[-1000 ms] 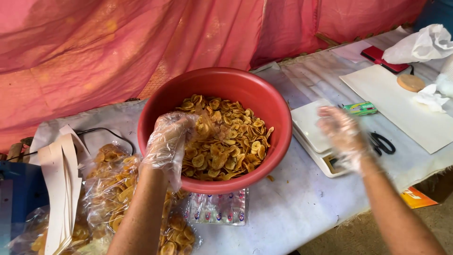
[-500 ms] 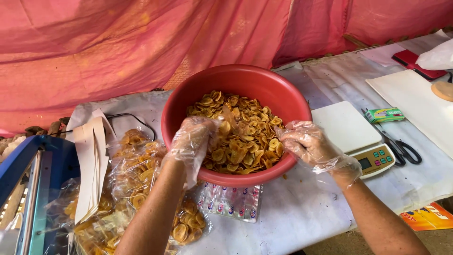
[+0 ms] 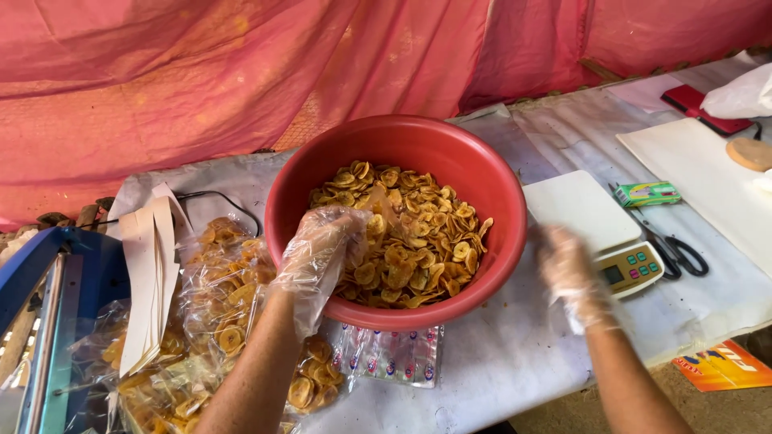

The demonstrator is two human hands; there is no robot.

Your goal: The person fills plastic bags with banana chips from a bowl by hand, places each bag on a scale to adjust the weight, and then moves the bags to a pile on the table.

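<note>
Red plastic bowl (image 3: 402,149) of chips (image 3: 406,233), one, mid-worktop (image 3: 498,362). Left hand (image 3: 322,245), gloved, in bowl, fingers curled over chips; grasp hidden. Right hand (image 3: 571,273) blurred beside bowl, grip unreadable. One scale (image 3: 599,229), one pair of scissors (image 3: 671,249). Bagged chips (image 3: 217,297) cut off, uncountable.

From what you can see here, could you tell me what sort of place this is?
Probably a small makeshift snack-packing stall: a red bowl of fried chips, sealed chip bags, a digital scale and pink cloth walls.

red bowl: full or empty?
Partly full. The red bowl holds a heap of golden chips covering its bottom, with bare red wall showing above. The gloved left hand rests in them.
</note>
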